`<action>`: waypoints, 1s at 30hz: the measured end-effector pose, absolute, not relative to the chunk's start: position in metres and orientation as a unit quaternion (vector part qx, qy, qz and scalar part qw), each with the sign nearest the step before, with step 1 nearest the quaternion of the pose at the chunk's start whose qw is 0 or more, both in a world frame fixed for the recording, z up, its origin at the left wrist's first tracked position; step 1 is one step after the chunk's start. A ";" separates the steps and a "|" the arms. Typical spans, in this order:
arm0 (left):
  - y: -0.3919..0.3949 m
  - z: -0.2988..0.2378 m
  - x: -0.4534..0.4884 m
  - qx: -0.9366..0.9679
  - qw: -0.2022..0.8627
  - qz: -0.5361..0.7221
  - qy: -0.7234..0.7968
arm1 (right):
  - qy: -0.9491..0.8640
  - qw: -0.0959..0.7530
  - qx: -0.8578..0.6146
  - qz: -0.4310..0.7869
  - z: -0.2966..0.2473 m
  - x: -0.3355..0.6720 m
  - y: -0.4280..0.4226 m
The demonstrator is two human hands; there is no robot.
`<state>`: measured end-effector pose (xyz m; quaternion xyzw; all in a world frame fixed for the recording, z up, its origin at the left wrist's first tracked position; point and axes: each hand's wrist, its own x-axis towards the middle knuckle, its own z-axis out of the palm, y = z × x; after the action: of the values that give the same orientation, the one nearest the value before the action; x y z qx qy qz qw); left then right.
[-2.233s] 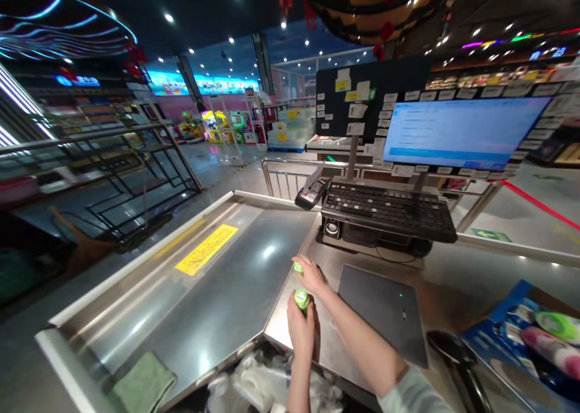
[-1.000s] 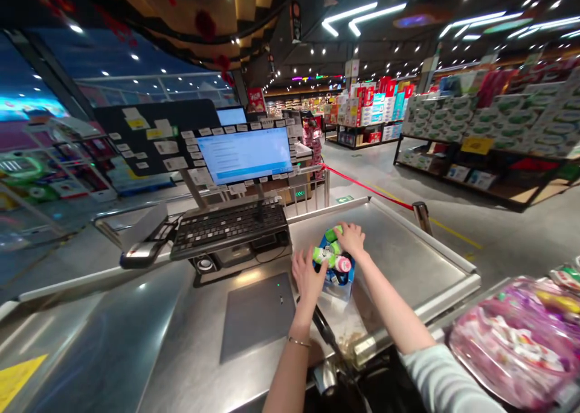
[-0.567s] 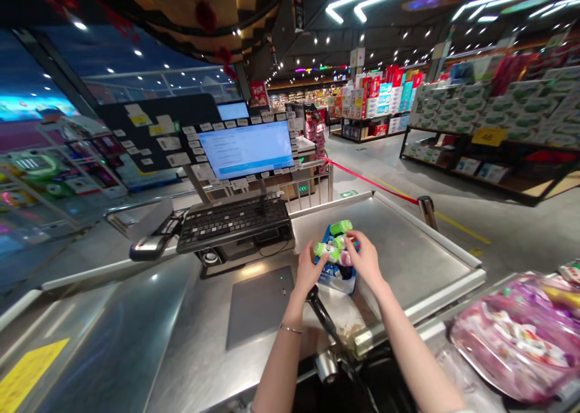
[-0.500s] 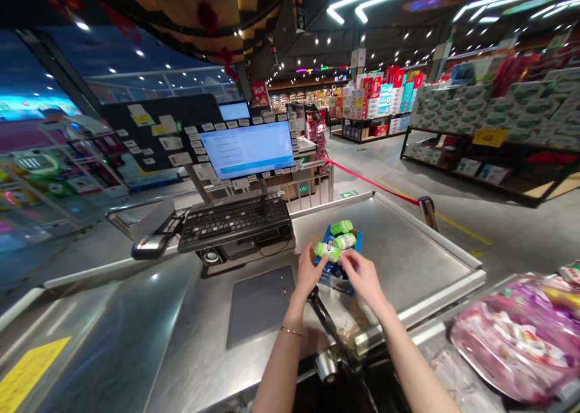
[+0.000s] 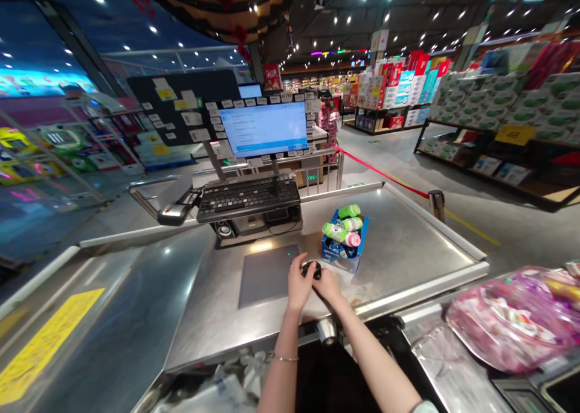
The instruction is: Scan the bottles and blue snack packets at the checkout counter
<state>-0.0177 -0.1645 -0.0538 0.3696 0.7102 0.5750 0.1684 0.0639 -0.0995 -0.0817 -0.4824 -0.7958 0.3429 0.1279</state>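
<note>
A black handheld barcode scanner (image 5: pixel 312 270) is between my two hands over the steel counter. My right hand (image 5: pixel 327 285) is closed around it, the fingers mostly hidden. Against the scanner's other side, my left hand (image 5: pixel 299 282) curls its thumb and fingers about its head. Just beyond them stands a blue open-topped carton (image 5: pixel 338 259). Green-and-white bottles (image 5: pixel 351 224) lie across its top, one of them with a pink cap (image 5: pixel 353 240). Darker blue items inside the carton are only partly visible.
A dark flat panel (image 5: pixel 265 277) is set into the counter left of my hands. Behind it are a keyboard (image 5: pixel 249 197) and a lit monitor (image 5: pixel 267 129). At right lies a pink plastic-wrapped bundle (image 5: pixel 512 319). A metal cup-like piece (image 5: pixel 327 330) sits at the near edge.
Both hands have left the bottles and come back toward me, onto the scanner that lay at the counter's near side. The bottle they held now rests on the carton. The view has shifted slightly.
</note>
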 end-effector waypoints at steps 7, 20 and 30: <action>-0.165 -0.046 -0.028 0.382 0.165 0.590 0.692 | -0.738 0.236 -0.539 0.330 -0.048 0.128 -0.094; -0.039 -0.023 -0.030 0.531 0.232 0.556 0.596 | -0.657 0.356 -0.572 0.338 -0.001 0.195 -0.076; -0.095 -0.027 -0.021 0.466 0.082 0.550 0.688 | -0.702 0.319 -0.560 0.304 0.007 0.179 -0.095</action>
<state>-0.0209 -0.0949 -0.0268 0.4662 0.6883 0.5497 0.0822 0.1786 -0.0953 0.0065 -0.5597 -0.7019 0.3036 0.3194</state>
